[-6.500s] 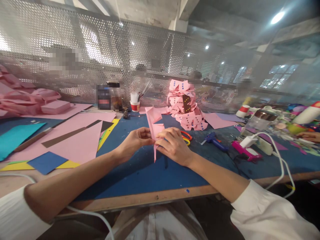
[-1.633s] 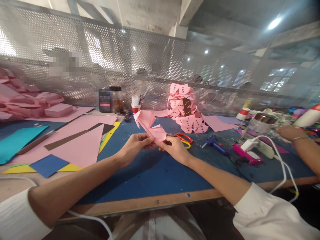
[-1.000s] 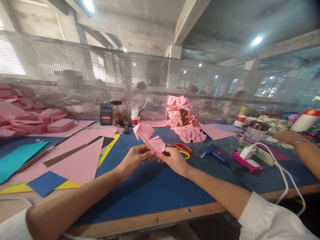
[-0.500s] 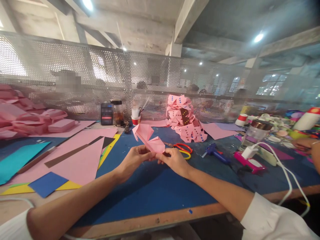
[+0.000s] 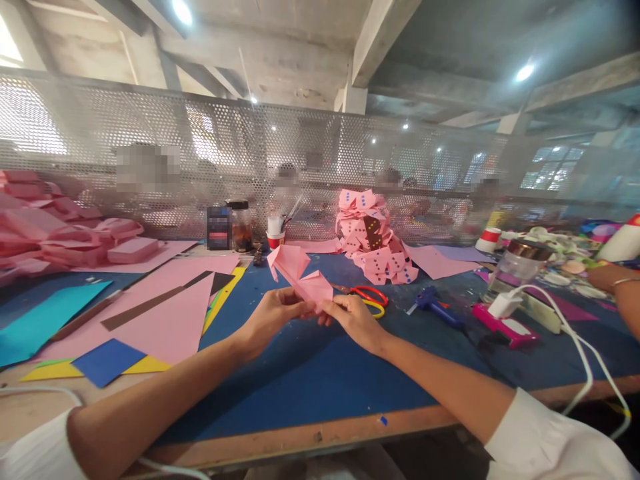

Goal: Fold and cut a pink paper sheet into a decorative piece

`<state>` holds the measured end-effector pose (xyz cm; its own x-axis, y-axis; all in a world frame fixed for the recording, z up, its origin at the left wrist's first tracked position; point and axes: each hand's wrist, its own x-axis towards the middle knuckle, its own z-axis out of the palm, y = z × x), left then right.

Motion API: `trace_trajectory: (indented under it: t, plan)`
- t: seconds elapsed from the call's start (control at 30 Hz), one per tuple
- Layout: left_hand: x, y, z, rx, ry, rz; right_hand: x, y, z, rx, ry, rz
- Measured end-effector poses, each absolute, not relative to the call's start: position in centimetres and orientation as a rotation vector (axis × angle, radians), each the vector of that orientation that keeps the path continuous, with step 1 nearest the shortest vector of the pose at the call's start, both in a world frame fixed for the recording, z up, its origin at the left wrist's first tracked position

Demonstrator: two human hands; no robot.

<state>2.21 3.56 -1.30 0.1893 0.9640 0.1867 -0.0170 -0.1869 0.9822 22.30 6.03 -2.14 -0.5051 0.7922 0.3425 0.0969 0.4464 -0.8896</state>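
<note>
Between my two hands, above the blue table mat [image 5: 280, 393], is a folded piece of pink paper [image 5: 295, 265] with creased, angled flaps. The fingers of my left hand [image 5: 273, 317] pinch its lower edge. My right hand [image 5: 356, 323] grips the same lower edge from the other side, fingertips close to the left ones. Just behind my right hand lie scissors [image 5: 371, 293] with red and yellow handles, partly covered by it. A blue glue gun [image 5: 437, 307] rests on the mat farther right.
Pink dotted paper pieces [image 5: 375, 247] are piled at the back. Pink folded shapes [image 5: 45, 227] heap up at far left, near pink sheets [image 5: 175, 317] and a blue square [image 5: 109, 362]. A magenta power strip [image 5: 505, 327], jar [image 5: 520, 267] and co-worker's arm [image 5: 625, 290] are right.
The view has shifted slightly, so the table things sit a little farther right. Both hands keep their hold on the pink paper. The co-worker's hand at right has moved a little.
</note>
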Motion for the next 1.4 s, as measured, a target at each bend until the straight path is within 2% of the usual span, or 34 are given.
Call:
trace_trajectory:
  t: [0.5,0.93,1.4]
  plan:
    - [2.08,3.37,-1.54,1.418,0.99,1.177,22.2,6.27,-2.23,-0.889,-2.01,0.93]
    - [2.02,3.38,-1.54,1.44,0.964,1.171,22.26,6.39,-2.49,-0.876,-2.025,1.01]
    - [1.96,3.45,-1.69,1.413,0.942,1.137,22.33,6.42,-2.41,-0.893,-2.062,0.89]
